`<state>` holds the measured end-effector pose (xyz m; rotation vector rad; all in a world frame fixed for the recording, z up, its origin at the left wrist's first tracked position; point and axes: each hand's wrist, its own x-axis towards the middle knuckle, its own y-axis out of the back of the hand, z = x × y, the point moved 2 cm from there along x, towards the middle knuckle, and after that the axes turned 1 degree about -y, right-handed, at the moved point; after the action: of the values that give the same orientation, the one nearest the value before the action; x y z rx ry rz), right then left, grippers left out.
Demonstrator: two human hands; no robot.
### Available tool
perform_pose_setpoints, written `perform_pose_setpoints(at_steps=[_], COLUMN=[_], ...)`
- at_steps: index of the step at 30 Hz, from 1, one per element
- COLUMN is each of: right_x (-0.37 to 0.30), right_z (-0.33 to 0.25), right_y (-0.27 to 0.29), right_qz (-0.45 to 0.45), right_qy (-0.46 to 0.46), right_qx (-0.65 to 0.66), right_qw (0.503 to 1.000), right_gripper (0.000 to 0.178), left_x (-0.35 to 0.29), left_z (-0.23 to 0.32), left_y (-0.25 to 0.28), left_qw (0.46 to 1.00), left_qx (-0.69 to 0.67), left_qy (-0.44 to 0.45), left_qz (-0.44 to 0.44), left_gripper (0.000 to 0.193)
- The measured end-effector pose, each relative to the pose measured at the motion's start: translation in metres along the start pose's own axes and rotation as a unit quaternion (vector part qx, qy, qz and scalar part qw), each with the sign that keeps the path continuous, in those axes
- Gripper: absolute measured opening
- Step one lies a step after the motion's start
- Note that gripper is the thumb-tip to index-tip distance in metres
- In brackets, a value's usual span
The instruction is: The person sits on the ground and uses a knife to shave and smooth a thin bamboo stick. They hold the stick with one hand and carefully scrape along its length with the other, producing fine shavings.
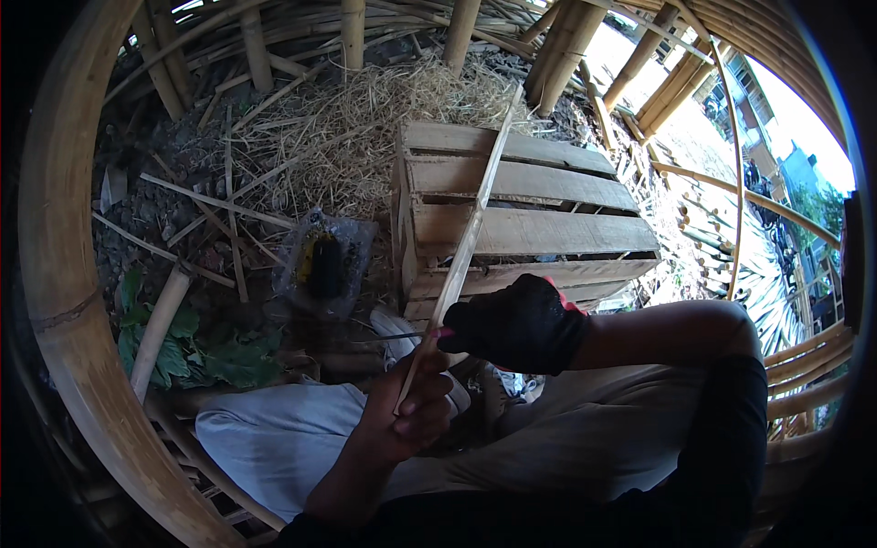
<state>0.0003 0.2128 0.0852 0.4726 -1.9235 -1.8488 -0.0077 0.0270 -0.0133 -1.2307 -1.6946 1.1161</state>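
Observation:
My bare left hand (416, 402) is closed around the lower end of a long, pale bamboo strip (470, 228). From there the strip slants up and away over a slatted wooden crate (521, 228). My right hand (516, 326), in a black and red glove, is closed just above the left one, beside the strip. A thin knife (393, 337) sticks out leftward from its fingers, with a bit of pink at the grip. The blade crosses close to the strip; I cannot tell whether it touches. Most of the handle is hidden in the glove.
A clear plastic bag (361, 251) with a black and yellow thing lies left of the crate. Dry straw shavings (365, 137) are heaped behind it. Green leaves (242, 361) lie at the left, near a thick bamboo pole (68, 315). Bamboo posts (566, 55) stand at the back.

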Motion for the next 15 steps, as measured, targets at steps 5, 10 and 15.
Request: perform_pose_setpoints(at_steps=[5,10,15], right_x=[-0.004,-0.005,-0.008], right_z=[0.019,0.064,0.038], right_y=[-0.012,-0.015,-0.019], right_qz=[0.001,-0.079,0.007], right_qy=[-0.108,-0.145,-0.003], right_qx=[0.090,-0.069,-0.006], right_qw=[0.990,0.984,1.000], right_gripper=[0.022,0.022,0.020], left_x=[0.002,0.001,-0.001], left_z=[-0.006,-0.010,-0.011], left_y=[0.000,-0.002,-0.006], left_qw=[1.000,0.998,0.999], left_qx=[0.006,0.044,-0.016], left_qy=[0.011,0.025,0.022], left_qz=[0.010,0.046,0.032], left_gripper=[0.031,0.024,0.024])
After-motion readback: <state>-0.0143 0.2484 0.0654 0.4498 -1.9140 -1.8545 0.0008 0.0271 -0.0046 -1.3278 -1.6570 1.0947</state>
